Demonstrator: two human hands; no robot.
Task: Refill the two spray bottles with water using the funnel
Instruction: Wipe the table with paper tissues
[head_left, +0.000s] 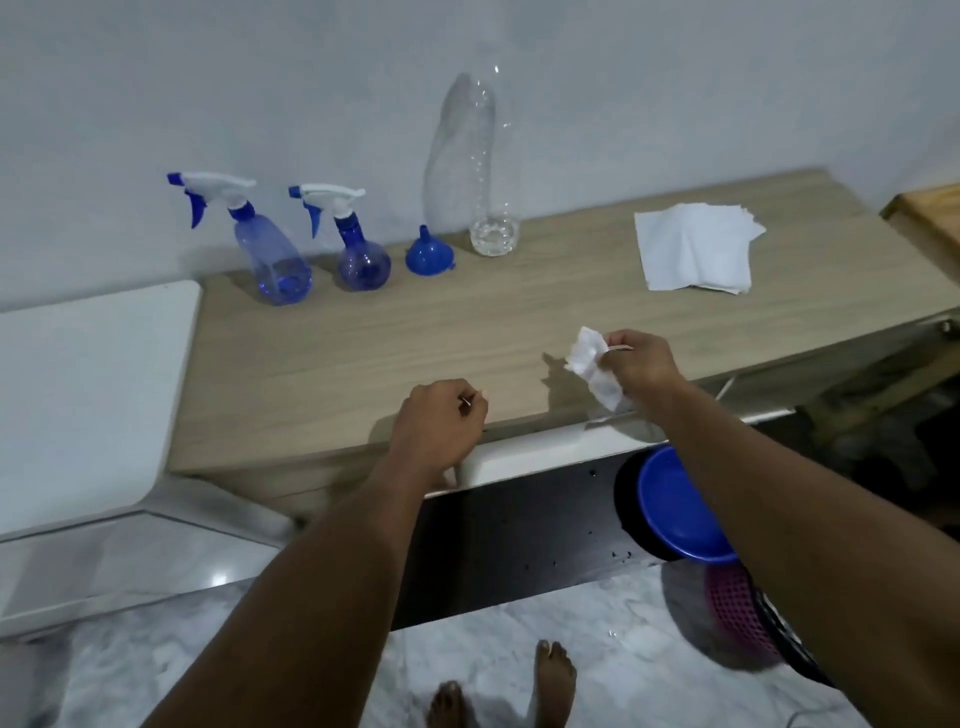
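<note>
- Tall spray bottle (272, 260) and round spray bottle (363, 265) stand capped at the wooden table's (467, 322) back left, with the blue funnel (429, 255) upside down just beside them.
- Right hand (639, 366) pinches a crumpled tissue (592, 364) over the front edge.
- Left hand (441, 421) rests at that edge, fingers curled on nothing visible.

On the matt, pale wood-grain tabletop (415, 332) before you stand a tall spray bottle (270, 254) and a round spray bottle (363, 262), both translucent blue plastic, beside a glossy blue plastic funnel (429, 255) and a clear, ribbed plastic bottle (467, 166). Your right hand (644, 364) pinches a crumpled tissue (587, 356) of soft white paper, like the matt folded sheets (696, 249) farther back. Below, the marble-look floor (156, 670) shines glossy.
</note>
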